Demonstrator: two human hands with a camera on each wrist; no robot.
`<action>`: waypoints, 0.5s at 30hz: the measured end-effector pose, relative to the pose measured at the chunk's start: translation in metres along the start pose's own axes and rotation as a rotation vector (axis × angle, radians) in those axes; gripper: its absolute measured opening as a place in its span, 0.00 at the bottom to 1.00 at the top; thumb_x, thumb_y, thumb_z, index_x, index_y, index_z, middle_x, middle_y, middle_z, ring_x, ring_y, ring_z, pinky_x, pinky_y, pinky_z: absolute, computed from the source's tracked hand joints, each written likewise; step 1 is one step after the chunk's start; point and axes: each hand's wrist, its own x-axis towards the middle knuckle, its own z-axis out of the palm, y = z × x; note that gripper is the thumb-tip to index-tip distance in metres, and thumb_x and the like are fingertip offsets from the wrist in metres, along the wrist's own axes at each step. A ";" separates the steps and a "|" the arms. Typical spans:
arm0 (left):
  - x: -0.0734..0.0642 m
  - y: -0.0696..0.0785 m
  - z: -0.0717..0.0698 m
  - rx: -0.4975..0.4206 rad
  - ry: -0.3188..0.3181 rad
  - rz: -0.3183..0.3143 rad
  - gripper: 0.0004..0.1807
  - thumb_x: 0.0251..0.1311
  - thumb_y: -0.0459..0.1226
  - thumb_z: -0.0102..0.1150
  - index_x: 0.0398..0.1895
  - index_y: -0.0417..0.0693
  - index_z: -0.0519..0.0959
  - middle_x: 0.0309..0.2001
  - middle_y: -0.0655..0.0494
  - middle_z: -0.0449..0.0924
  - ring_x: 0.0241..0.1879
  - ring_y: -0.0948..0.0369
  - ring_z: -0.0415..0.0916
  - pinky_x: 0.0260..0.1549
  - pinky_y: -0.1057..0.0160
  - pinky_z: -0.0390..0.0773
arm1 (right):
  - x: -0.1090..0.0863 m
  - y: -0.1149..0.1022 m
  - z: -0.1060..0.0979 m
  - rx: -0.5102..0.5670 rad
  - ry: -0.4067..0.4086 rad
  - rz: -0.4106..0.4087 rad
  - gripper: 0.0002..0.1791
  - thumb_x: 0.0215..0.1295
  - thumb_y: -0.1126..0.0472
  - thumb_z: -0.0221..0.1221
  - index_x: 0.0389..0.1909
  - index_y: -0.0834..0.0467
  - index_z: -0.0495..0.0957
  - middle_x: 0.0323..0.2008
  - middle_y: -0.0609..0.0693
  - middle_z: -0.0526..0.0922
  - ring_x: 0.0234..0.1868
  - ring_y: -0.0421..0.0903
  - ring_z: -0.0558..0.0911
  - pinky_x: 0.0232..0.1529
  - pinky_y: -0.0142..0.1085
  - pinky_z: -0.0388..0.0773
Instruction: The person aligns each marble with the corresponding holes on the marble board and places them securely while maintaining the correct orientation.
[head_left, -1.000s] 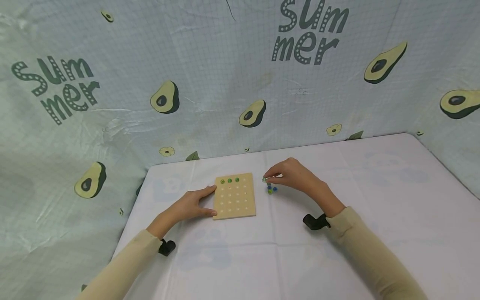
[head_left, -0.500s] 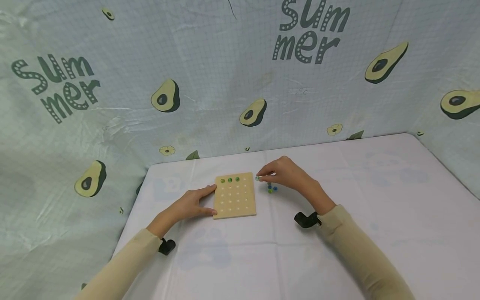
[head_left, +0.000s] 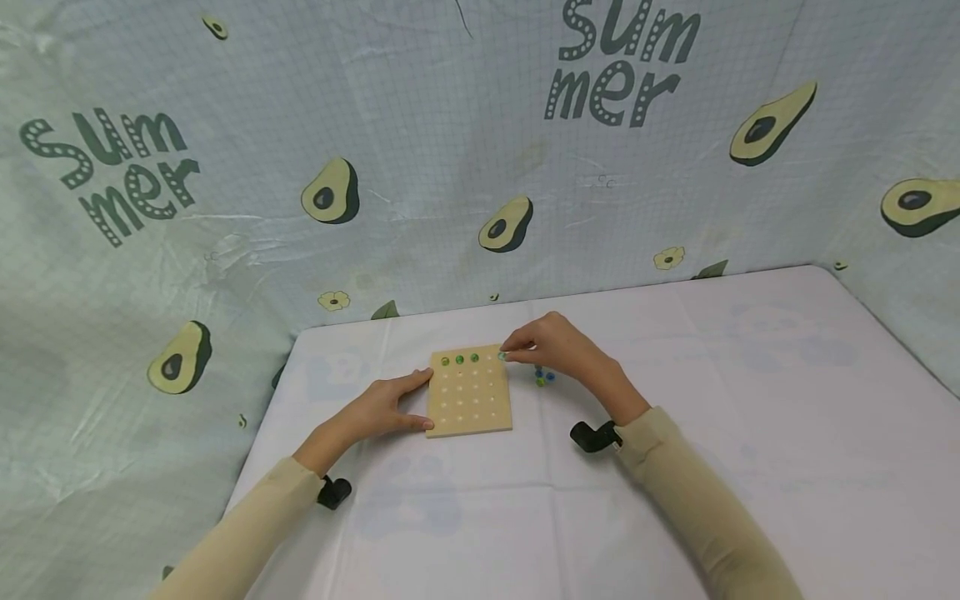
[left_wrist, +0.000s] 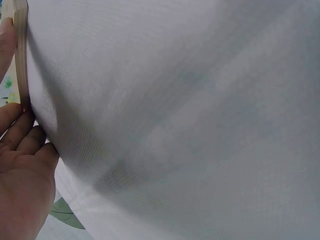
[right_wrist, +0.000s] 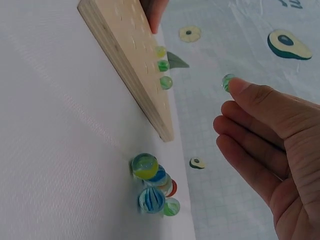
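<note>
My right hand [head_left: 555, 343] pinches a clear green-swirled marble [right_wrist: 228, 82] between thumb and fingertips, above the far right corner of a square wooden board [head_left: 468, 400]. The board has rows of shallow round hollows. Three green and yellow-green marbles [head_left: 460, 360] sit in its far row, from the left. My left hand [head_left: 381, 410] touches the board's left edge, thumb at the near corner and index finger higher up, spread apart. In the left wrist view, the left fingertips [left_wrist: 17, 117] meet the board's side.
Just right of the board, several loose marbles [right_wrist: 152, 200], blue, green and yellow, lie clustered on the white tablecloth [head_left: 480, 517]. A hanging sheet [head_left: 420, 167] printed with avocados and lettering stands behind the table. Black wrist cameras [head_left: 592, 437] hang below the sleeves.
My right hand has moved left with its marble, from above the loose marbles to over the board's far right corner. The left hand and the board stay in place.
</note>
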 end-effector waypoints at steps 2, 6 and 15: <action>0.000 0.000 0.000 0.001 0.000 -0.001 0.55 0.54 0.55 0.74 0.81 0.48 0.57 0.78 0.43 0.55 0.77 0.46 0.53 0.73 0.44 0.61 | 0.002 0.001 0.002 0.007 0.004 -0.002 0.09 0.66 0.56 0.69 0.43 0.54 0.91 0.39 0.44 0.91 0.37 0.37 0.87 0.38 0.31 0.84; 0.000 0.001 0.000 0.001 0.001 -0.006 0.55 0.54 0.55 0.74 0.81 0.48 0.57 0.78 0.42 0.55 0.77 0.46 0.53 0.73 0.44 0.61 | 0.006 0.002 0.006 0.009 0.004 0.011 0.09 0.66 0.55 0.69 0.43 0.53 0.91 0.39 0.43 0.91 0.36 0.36 0.86 0.37 0.30 0.83; 0.000 0.002 -0.002 -0.005 -0.005 -0.001 0.55 0.54 0.55 0.74 0.81 0.47 0.57 0.78 0.42 0.55 0.77 0.46 0.53 0.72 0.44 0.62 | 0.018 -0.002 0.008 0.018 -0.016 0.050 0.08 0.66 0.55 0.69 0.42 0.53 0.91 0.39 0.44 0.91 0.38 0.36 0.86 0.38 0.31 0.83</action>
